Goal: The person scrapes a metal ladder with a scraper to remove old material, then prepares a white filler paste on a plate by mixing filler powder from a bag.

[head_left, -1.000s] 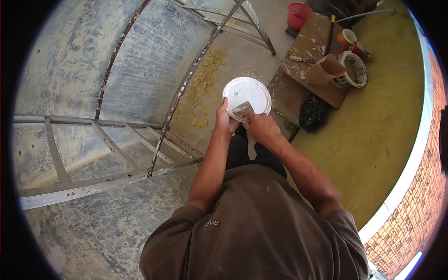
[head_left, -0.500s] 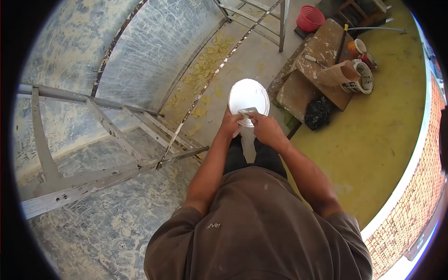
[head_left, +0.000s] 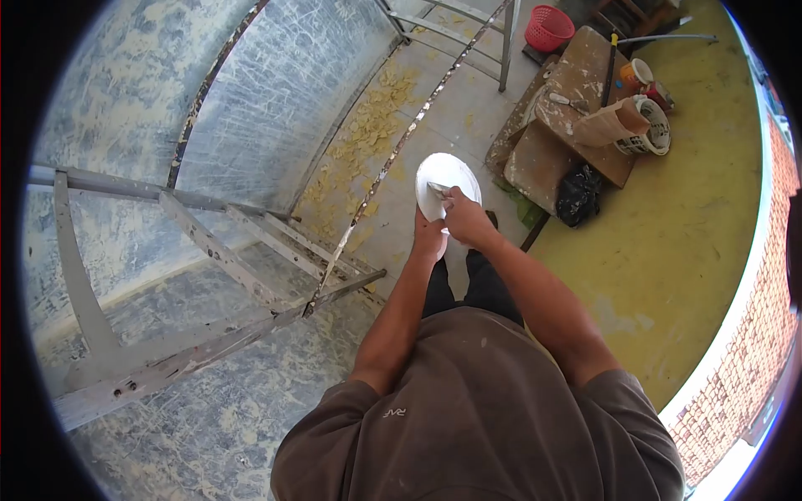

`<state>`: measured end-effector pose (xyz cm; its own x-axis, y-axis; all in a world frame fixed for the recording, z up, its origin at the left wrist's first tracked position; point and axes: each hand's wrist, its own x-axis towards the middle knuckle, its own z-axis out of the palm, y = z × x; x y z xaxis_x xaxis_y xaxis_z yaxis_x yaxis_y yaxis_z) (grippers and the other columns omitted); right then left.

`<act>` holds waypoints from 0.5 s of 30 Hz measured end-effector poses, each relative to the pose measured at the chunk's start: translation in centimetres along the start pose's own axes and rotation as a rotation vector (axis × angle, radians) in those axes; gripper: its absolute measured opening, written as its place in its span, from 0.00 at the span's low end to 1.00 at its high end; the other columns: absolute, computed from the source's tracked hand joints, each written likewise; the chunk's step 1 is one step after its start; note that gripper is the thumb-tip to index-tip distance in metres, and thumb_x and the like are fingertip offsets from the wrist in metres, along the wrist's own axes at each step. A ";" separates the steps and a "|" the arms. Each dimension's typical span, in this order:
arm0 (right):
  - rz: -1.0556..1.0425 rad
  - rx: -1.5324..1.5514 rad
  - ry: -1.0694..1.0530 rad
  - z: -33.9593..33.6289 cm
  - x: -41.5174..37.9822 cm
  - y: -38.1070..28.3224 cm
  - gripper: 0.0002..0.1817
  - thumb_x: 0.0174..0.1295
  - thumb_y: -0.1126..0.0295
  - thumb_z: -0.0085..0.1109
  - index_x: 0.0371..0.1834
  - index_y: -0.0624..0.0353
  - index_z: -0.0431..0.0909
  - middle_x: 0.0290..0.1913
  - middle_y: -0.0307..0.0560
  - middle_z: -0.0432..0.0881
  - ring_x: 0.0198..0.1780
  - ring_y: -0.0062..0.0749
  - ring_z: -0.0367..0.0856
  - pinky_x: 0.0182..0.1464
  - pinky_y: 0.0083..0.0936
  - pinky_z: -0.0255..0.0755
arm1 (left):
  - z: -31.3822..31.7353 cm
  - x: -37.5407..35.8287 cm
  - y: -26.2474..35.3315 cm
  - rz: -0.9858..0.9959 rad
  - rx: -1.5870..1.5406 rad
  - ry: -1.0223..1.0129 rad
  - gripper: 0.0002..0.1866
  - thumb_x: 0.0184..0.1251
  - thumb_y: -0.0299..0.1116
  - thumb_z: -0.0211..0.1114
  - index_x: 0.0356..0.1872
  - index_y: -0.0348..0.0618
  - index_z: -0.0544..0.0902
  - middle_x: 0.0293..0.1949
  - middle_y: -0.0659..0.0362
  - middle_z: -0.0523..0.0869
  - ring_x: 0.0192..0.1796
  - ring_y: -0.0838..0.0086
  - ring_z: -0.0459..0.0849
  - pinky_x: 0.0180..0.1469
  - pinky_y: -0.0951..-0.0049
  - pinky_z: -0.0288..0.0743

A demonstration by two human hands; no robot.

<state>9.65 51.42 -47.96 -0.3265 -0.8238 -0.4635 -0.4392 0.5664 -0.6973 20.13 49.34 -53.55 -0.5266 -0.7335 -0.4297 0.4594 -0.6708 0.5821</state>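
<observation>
My left hand point(head_left: 428, 234) grips the near left side of a white round tub point(head_left: 423, 185), whose inside is white all over. The tub tips somewhat, and its depth is hard to judge. A small putty knife point(head_left: 437, 189) is closed in my right hand point(head_left: 464, 219). Its metal blade reaches over the tub's opening. Whether the blade touches the white stuff inside cannot be made out. My fingers partly cover the tub's near rim and the knife's handle.
To the left lies a metal ladder point(head_left: 209, 242) by a scraped wall point(head_left: 284, 100). Peeled flakes point(head_left: 376, 117) litter the floor. At right, stained boards point(head_left: 535, 167) carry a bucket point(head_left: 656, 134), a brush point(head_left: 570, 103) and a black bag point(head_left: 578, 196). A red basket point(head_left: 549, 28) stands beyond.
The tub has tilted more, and my left hand sits lower on its side. My right hand has moved the putty knife from the near rim in over the opening.
</observation>
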 end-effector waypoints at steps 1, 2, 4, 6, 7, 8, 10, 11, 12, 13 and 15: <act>0.188 0.152 -0.076 -0.6 -0.3 -1.6 0.20 0.66 0.66 0.45 0.59 0.62 0.68 0.39 0.68 0.82 0.43 0.61 0.83 0.49 0.46 0.74 | 0.4 -0.3 -0.2 0.006 0.074 0.066 0.42 0.44 0.10 0.51 0.68 0.42 0.61 0.62 0.53 0.72 0.63 0.64 0.73 0.64 0.61 0.68; 0.193 0.170 -0.060 -1.1 0.9 -1.6 0.20 0.66 0.66 0.45 0.59 0.62 0.68 0.39 0.68 0.82 0.43 0.61 0.83 0.49 0.46 0.74 | 0.6 -0.3 -0.7 -0.004 0.092 0.052 0.42 0.44 0.10 0.51 0.68 0.42 0.61 0.62 0.53 0.72 0.63 0.64 0.73 0.64 0.61 0.68; 0.455 0.510 -0.087 -2.0 2.7 -1.2 0.20 0.66 0.66 0.46 0.59 0.63 0.68 0.39 0.65 0.83 0.41 0.59 0.83 0.52 0.44 0.73 | 0.2 -1.8 -1.7 0.128 0.095 0.122 0.42 0.44 0.10 0.50 0.68 0.43 0.61 0.60 0.53 0.74 0.61 0.65 0.75 0.63 0.62 0.69; 0.240 0.341 -0.076 0.0 1.5 -0.5 0.21 0.67 0.65 0.46 0.58 0.65 0.68 0.38 0.64 0.83 0.37 0.56 0.83 0.48 0.43 0.76 | -2.1 -1.3 -0.5 0.152 0.106 -0.008 0.43 0.44 0.13 0.54 0.69 0.44 0.60 0.58 0.54 0.75 0.62 0.63 0.74 0.66 0.61 0.66; 0.178 0.334 -0.062 1.8 0.9 -0.9 0.20 0.67 0.64 0.46 0.57 0.65 0.69 0.37 0.64 0.83 0.37 0.54 0.84 0.44 0.40 0.77 | -1.7 -0.8 0.5 0.083 0.151 0.064 0.43 0.43 0.13 0.54 0.69 0.43 0.60 0.59 0.54 0.75 0.63 0.63 0.74 0.66 0.61 0.66; 0.237 0.373 -0.057 2.0 1.6 -0.4 0.20 0.67 0.65 0.46 0.57 0.65 0.69 0.38 0.64 0.82 0.40 0.52 0.83 0.46 0.38 0.76 | -1.3 -1.2 1.2 0.001 0.196 0.147 0.43 0.42 0.13 0.54 0.69 0.42 0.60 0.59 0.53 0.74 0.63 0.63 0.73 0.67 0.61 0.65; 0.469 0.498 -0.051 -0.2 3.8 -0.7 0.19 0.66 0.66 0.47 0.56 0.65 0.69 0.42 0.64 0.82 0.49 0.50 0.81 0.55 0.34 0.72 | -0.9 -2.3 0.0 0.146 0.157 0.043 0.39 0.48 0.14 0.58 0.68 0.42 0.61 0.57 0.53 0.77 0.57 0.63 0.78 0.59 0.63 0.73; 0.571 0.634 -0.147 -1.9 2.9 -2.8 0.19 0.66 0.67 0.47 0.58 0.64 0.67 0.44 0.64 0.81 0.53 0.52 0.79 0.61 0.37 0.68 | -1.6 -2.5 0.0 0.157 0.212 0.087 0.38 0.50 0.14 0.58 0.67 0.42 0.61 0.57 0.53 0.77 0.56 0.64 0.79 0.57 0.63 0.75; 0.566 0.632 -0.138 1.1 2.5 -1.2 0.19 0.66 0.67 0.47 0.58 0.64 0.67 0.44 0.64 0.81 0.53 0.52 0.79 0.61 0.37 0.68 | -2.0 -2.3 0.3 0.159 0.208 0.078 0.38 0.50 0.14 0.58 0.67 0.42 0.61 0.57 0.53 0.77 0.56 0.64 0.79 0.57 0.63 0.75; 0.003 0.366 0.242 6.1 2.3 2.0 0.19 0.69 0.63 0.43 0.57 0.62 0.68 0.40 0.60 0.81 0.37 0.45 0.79 0.41 0.34 0.70 | -1.2 -1.4 1.3 0.117 0.223 0.119 0.39 0.49 0.14 0.58 0.67 0.42 0.62 0.57 0.53 0.77 0.57 0.64 0.79 0.58 0.62 0.74; 0.164 0.252 0.179 4.3 2.2 1.0 0.18 0.71 0.62 0.40 0.57 0.59 0.69 0.40 0.60 0.81 0.36 0.46 0.82 0.41 0.39 0.74 | -2.6 -1.9 1.1 0.035 0.173 0.126 0.41 0.43 0.13 0.55 0.67 0.41 0.62 0.58 0.53 0.76 0.60 0.64 0.76 0.63 0.60 0.69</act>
<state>12.07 50.09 -51.99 -0.5268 -0.6922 -0.4933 -0.1553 0.6490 -0.7448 23.44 49.74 -53.88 -0.4139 -0.7712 -0.4836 0.3410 -0.6240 0.7032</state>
